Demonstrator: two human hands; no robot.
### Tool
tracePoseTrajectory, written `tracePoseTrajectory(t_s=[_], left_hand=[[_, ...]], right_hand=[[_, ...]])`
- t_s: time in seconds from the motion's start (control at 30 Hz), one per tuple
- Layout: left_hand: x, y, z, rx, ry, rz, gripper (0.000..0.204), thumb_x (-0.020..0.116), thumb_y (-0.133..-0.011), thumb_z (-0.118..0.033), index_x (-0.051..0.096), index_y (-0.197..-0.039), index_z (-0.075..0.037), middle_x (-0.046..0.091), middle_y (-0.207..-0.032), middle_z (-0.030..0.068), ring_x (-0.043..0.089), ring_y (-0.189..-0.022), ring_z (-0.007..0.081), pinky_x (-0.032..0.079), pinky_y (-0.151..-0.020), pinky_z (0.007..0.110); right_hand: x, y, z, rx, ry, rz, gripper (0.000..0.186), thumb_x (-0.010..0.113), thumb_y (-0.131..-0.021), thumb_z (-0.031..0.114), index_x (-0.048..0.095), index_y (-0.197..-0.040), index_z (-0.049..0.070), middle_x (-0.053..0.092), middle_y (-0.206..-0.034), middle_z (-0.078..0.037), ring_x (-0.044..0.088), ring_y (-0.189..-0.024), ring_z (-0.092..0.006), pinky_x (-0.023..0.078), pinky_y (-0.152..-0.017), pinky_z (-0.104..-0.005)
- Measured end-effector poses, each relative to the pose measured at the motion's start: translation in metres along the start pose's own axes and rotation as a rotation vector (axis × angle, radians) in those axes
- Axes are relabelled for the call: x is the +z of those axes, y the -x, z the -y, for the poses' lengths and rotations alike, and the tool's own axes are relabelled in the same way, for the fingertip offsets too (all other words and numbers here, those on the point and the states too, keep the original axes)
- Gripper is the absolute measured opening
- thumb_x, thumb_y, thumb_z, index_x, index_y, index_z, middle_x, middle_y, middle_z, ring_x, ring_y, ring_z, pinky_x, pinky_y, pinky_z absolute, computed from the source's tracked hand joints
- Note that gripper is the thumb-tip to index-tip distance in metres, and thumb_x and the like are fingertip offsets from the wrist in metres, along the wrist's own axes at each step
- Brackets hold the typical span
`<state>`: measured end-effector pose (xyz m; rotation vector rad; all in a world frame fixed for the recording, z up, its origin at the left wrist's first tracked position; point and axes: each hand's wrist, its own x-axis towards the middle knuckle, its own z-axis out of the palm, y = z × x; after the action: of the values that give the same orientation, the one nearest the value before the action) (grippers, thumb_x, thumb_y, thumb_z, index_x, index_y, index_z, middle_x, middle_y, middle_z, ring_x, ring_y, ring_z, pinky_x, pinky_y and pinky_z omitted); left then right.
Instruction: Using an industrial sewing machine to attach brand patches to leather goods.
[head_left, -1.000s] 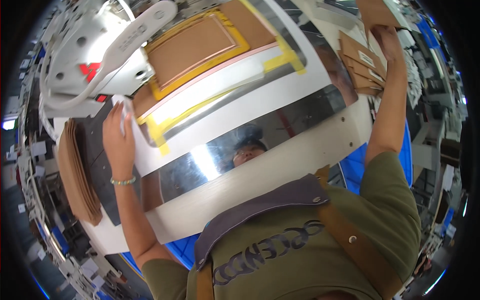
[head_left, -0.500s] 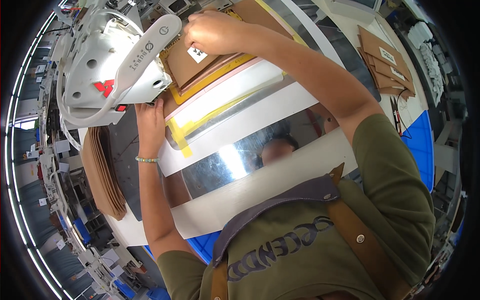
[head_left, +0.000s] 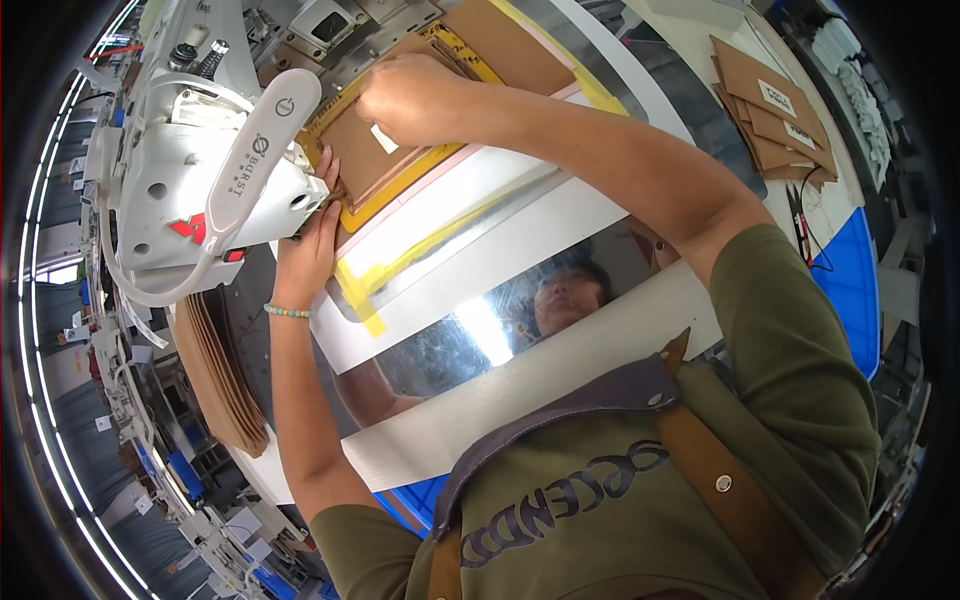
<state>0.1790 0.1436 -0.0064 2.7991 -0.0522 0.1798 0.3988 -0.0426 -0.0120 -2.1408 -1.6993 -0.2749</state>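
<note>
Under the head of a white sewing machine [head_left: 165, 175] lies a brown cardboard-like panel [head_left: 350, 150] inside a yellow-edged frame [head_left: 405, 178]. My right hand [head_left: 415, 100] is closed at the panel, fingers curled down onto it, with a white label [head_left: 384, 138] showing just below them. At the frame's left corner, close to the machine's needle area, my left hand [head_left: 308, 245] has its fingers stretched out and apart from the thumb. Part of that hand is hidden behind the machine head. A white lamp arm [head_left: 255, 150] reaches across above it.
Brown pieces with white labels [head_left: 770, 110] lie at the right, beside red-handled snips [head_left: 800, 225]. A stack of brown sheets [head_left: 215, 380] stands left of my forearm. A shiny metal plate [head_left: 430, 355] lies in front, and a blue bin [head_left: 845, 290] stands at the right edge.
My left hand's fingers now show reaching past the machine head onto the brown panel. The right hand stays closed at the panel, a little lower. The whole view has shifted slightly.
</note>
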Motion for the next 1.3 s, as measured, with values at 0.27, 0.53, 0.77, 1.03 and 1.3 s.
tracePoseTrajectory(t_s=[0.27,0.53,0.77,1.03,1.3], left_hand=[[0.007,-0.004,0.012,0.034,-0.082,-0.013,0.047,0.046,-0.115,-0.021,0.052,-0.161,-0.012,0.046,-0.17,0.0016,0.038,-0.158,0.0305,0.023,-0.133,0.044],[0.002,-0.017,0.017,0.056,-0.044,-0.055,0.045,0.054,-0.113,-0.024,0.057,-0.157,-0.014,0.05,-0.168,0.002,0.044,-0.155,0.0262,0.028,-0.131,0.041],[0.007,-0.025,0.02,0.063,-0.005,-0.13,0.04,0.063,-0.109,-0.02,0.065,-0.148,-0.011,0.06,-0.159,0.0044,0.054,-0.147,0.0239,0.036,-0.127,0.039],[0.014,-0.029,0.034,0.048,0.11,-0.197,0.036,0.065,-0.107,-0.016,0.066,-0.141,-0.004,0.065,-0.152,0.0093,0.059,-0.14,0.0239,0.043,-0.122,0.038],[0.026,0.029,0.139,-0.078,-0.007,-0.106,0.032,0.063,-0.107,-0.014,0.067,-0.138,-0.006,0.068,-0.142,0.0118,0.063,-0.131,0.0292,0.048,-0.112,0.041]], right_hand=[[0.002,0.001,0.001,0.042,-0.111,0.039,0.016,0.069,-0.086,0.006,0.082,-0.095,0.006,0.077,-0.092,-0.018,0.074,-0.096,-0.0367,0.06,-0.086,-0.0482],[0.007,0.003,-0.003,-0.065,-0.129,0.031,0.013,0.072,-0.092,0.013,0.081,-0.099,0.008,0.076,-0.102,-0.008,0.071,-0.107,-0.0309,0.058,-0.091,-0.0458],[0.01,0.006,-0.006,-0.101,-0.142,-0.012,0.012,0.073,-0.094,0.013,0.082,-0.101,0.011,0.074,-0.104,-0.005,0.069,-0.112,-0.028,0.055,-0.098,-0.0444],[0.012,0.007,0.009,-0.301,-0.272,-0.004,0.027,0.07,-0.093,0.007,0.082,-0.115,0.015,0.072,-0.121,-0.001,0.064,-0.122,-0.0243,0.05,-0.106,-0.0436],[0.012,0.009,0.023,-0.433,-0.374,0.106,0.043,0.061,-0.092,-0.004,0.081,-0.124,0.017,0.069,-0.139,-0.001,0.06,-0.131,-0.0231,0.045,-0.114,-0.0414]])
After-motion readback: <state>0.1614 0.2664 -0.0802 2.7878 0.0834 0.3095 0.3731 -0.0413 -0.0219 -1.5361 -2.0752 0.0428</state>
